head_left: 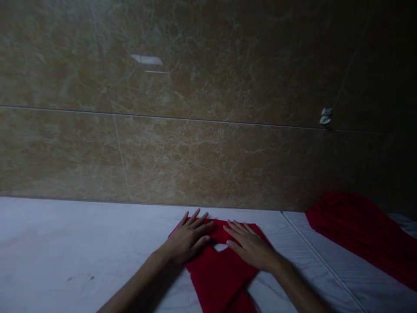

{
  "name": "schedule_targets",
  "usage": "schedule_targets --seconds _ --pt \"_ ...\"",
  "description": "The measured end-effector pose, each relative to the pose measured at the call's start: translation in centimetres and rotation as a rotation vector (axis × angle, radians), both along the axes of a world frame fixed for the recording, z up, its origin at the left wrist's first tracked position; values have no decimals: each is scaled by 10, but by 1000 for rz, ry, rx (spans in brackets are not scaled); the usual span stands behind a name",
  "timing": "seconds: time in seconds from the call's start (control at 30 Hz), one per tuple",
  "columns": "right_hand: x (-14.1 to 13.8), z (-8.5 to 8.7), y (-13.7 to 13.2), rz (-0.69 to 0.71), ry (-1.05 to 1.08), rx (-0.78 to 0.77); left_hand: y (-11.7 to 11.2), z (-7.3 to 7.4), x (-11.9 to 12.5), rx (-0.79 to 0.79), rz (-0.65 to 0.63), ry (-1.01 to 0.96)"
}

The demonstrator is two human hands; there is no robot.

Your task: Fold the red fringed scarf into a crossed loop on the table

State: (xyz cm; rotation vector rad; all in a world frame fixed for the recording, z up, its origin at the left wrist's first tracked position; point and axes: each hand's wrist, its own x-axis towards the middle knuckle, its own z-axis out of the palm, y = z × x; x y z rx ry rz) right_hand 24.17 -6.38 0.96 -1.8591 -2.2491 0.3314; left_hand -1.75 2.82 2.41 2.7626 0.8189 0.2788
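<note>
A red piece of folded cloth [221, 271] lies on the white table, its lower end running out of the bottom of the view. My left hand [187, 239] rests flat on its upper left part, fingers spread toward the wall. On the upper right part my right hand [249, 244] also lies flat, fingers pointing up and left. Between the two hands a small gap in the cloth shows the white surface beneath. Neither hand grips the fabric.
The white tabletop [81, 243] meets a brown marbled tile wall [202, 161] along its far edge. A seam [319, 256] crosses the table at right. Beyond it sits a bunched red cloth [361, 230]. A small white fitting [325, 116] is on the wall.
</note>
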Motion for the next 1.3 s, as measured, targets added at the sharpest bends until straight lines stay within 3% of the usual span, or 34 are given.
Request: schedule_targets --seconds 0.1,0.23,0.37,0.47,0.57,0.67,0.9,1.3 --pt "12 1 6 -31 -12 35 -16 7 1 -21 -133 -51" --pt "25 -15 11 -119 -30 93 -42 2 10 -104 -304 6" --pt "35 -36 15 -123 -28 143 -52 -6 16 -164 -295 90" --pt "43 -44 19 -109 -39 197 -53 -1 13 -110 -306 37" --pt "49 -43 20 -72 -43 208 -60 9 12 5 -361 -76" --pt "49 -40 19 -37 -44 179 -74 10 18 64 -441 -101" --pt "45 -43 22 -93 -40 198 -92 -11 32 -35 -492 14" --pt "48 -48 24 -105 56 243 -87 -11 29 -93 -490 -57"
